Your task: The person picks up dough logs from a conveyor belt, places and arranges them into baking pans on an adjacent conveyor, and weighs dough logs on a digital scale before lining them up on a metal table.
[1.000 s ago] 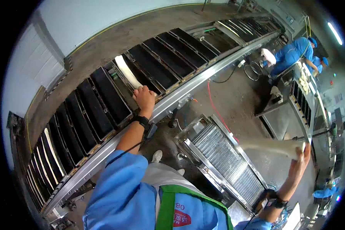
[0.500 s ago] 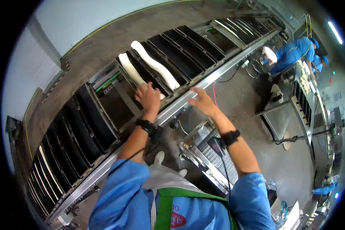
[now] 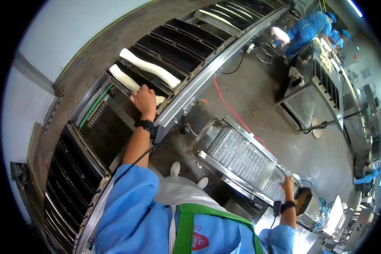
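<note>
My left hand [image 3: 144, 100] is closed over a pale dough strip [image 3: 123, 78] that lies in a dark tray of the long conveyor; its fingers hide the strip's middle. A second, slightly wavy dough strip [image 3: 150, 68] rests in the neighbouring tray, just beyond. Over at the lower right, my right hand [image 3: 287, 184] is above the far end of the metal mesh belt [image 3: 245, 158], with its fingers apart and nothing seen in it.
Dark trays [image 3: 175, 53] run along the conveyor with its steel rail [image 3: 190, 93]; a gap shows near my left arm. A red hose [image 3: 233, 114] crosses the floor. Co-workers in blue [image 3: 307, 31] stand by a steel table [image 3: 311, 99] at the upper right.
My right hand has moved from beside the conveyor to the lower right. The wavy strip arrived in its tray after the first frame. The trays have shifted down and left in view.
</note>
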A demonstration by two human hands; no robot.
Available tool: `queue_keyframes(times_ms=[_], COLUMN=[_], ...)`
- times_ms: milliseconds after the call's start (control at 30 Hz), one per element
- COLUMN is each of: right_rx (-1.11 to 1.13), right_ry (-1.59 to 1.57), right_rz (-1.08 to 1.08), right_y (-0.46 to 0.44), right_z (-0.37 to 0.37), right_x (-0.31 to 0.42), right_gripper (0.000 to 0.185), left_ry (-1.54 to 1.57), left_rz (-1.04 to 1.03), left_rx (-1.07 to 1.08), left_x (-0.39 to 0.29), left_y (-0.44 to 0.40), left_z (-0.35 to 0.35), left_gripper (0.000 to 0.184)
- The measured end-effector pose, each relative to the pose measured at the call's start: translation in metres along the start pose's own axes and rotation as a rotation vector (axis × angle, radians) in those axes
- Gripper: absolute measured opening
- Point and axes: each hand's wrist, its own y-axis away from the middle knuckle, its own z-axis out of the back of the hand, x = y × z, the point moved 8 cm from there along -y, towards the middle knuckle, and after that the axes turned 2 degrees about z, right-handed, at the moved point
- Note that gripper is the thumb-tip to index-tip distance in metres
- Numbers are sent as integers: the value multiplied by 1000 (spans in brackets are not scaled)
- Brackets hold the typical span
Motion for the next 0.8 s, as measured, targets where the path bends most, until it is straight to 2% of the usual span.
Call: queue_keyframes(times_ms=[33, 67, 100, 133, 167, 233, 300, 367, 467, 567, 600, 633, 700, 733, 767, 800], right_rx=[27, 133, 179, 156, 153, 102, 74, 46, -263, -213, -119, -122, -79, -224, -347, -404], right_ry=[-4, -20, -41, 77, 73, 45, 126, 208, 406, 283, 265, 265, 203, 81, -129, -189], right_rz=[-231, -329, -402, -393, -392, -400, -401, -402, -404, -434, -405, -407, -274, -74, -56, -32], right_y=[35, 54, 82, 90, 99, 105, 114, 112, 103, 93, 81, 68, 38, 36, 43, 47], right_z=[-3, -30, -30, -49, -61, -71, -64, -58, -42, -38, -36, -42, -55, -39, -1, 29], right_x=[-14, -40, -46, -63, -72, -83, -75, -67, -56, -58, -58, -73, -81, -76, -68, -62], right_gripper=[74, 83, 80, 61, 61, 40, 34, 30, 28, 27, 23, 23, 23, 17, 17, 15], left_ry=[4, 14, 24, 25, 69, 115, 155, 164, 183, 196, 196, 199, 209, 211, 185, 158], left_rz=[-1, -15, -28, -29, -3, 21, -8, -27, -53, -62, -67, -66, -89, -91, -97, -102], left_rx=[-2, -17, -32, -37, -27, -22, -168, -150, -111, -80, -66, -68, -66, -70, -51, -33], left_x=[4, 6, 5, 4, 3, 0, -1, -3, -1, 0, -1, -1, -3, -2, 0, 2], left_y=[-1, -2, -1, -1, -3, -3, 1, 1, -1, -2, -2, 0, 2, 2, 1, 1], left_z=[-7, -12, -14, -11, -6, -3, 5, 1, -4, -8, -9, -8, -6, -6, -8, -9], left_gripper=[10, 10, 11, 11, 9, 7, 5, 6, 7, 8, 8, 8, 8, 8, 9, 9])
